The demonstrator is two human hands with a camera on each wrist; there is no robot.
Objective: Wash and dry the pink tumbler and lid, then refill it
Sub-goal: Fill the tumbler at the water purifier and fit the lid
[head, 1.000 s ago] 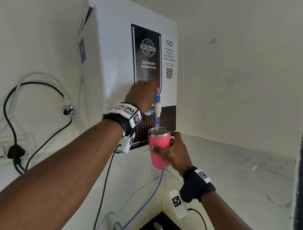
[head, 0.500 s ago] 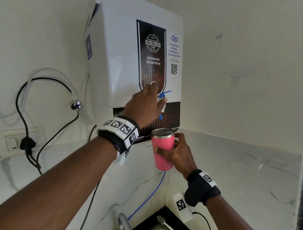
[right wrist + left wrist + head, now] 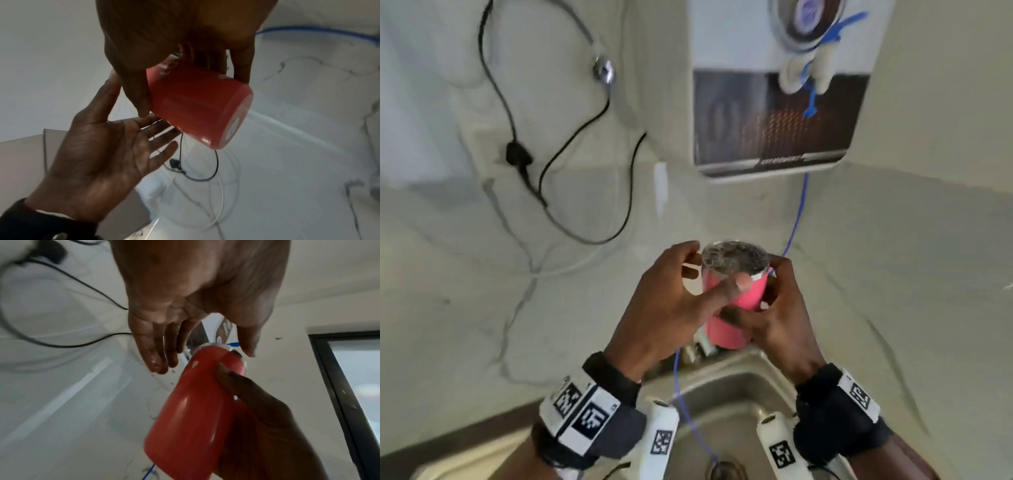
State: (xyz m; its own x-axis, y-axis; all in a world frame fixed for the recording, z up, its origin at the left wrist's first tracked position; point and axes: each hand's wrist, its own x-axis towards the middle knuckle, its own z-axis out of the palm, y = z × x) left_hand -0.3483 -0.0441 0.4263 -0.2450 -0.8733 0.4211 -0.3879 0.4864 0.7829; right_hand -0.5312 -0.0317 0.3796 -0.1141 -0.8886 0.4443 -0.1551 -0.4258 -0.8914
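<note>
The pink tumbler [image 3: 729, 315] with a steel rim stands upright in the air above the sink, its mouth showing water near the top. My right hand [image 3: 760, 294] grips its body from the right side, thumb across the front. My left hand [image 3: 698, 274] is spread beside the tumbler's left side. Its thumb lies against the pink wall just under the rim. In the left wrist view its fingers [image 3: 160, 360] are straight, next to the tumbler [image 3: 195, 410]. The right wrist view shows the tumbler's base [image 3: 234, 126]. No lid is in view.
The white water purifier [image 3: 774, 102] hangs on the wall above, its blue-handled tap [image 3: 820, 68] well over the tumbler. A steel sink [image 3: 722, 394] lies below my hands. A blue tube [image 3: 796, 219] runs down into it. Black cables and a plug [image 3: 517, 157] hang at the left.
My left hand has left the purifier tap and come down beside the tumbler. The right hand has lowered the tumbler away from the spout, over the sink. The view has tilted down.
</note>
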